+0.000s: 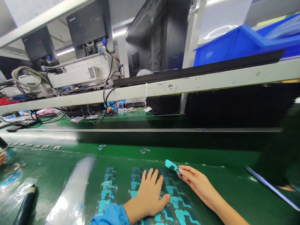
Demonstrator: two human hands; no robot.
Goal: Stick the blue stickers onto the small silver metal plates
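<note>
Green table point(225, 190), workshop room. Three monitors point(89, 28) on shelf point(187, 87) behind. Right hand point(199, 184) grip pinches one teal cutout point(171, 164) above table; left hand point(147, 195) grip spread flat on many teal cutouts point(178, 200) in rows.

A green anti-static mat point(231, 190) covers the near bench, and rows of teal die-cut pieces point(107, 190) lie packed together on it, with two loose pieces point(145, 150) farther back. A clear plastic sheet point(70, 190) lies to the left, beside what may be a black tube point(25, 204), though the angle makes that hard to tell. Above runs a white metal shelf point(211, 78) carrying a blue plastic bin point(229, 47) and a white electronic unit point(81, 72).
</note>
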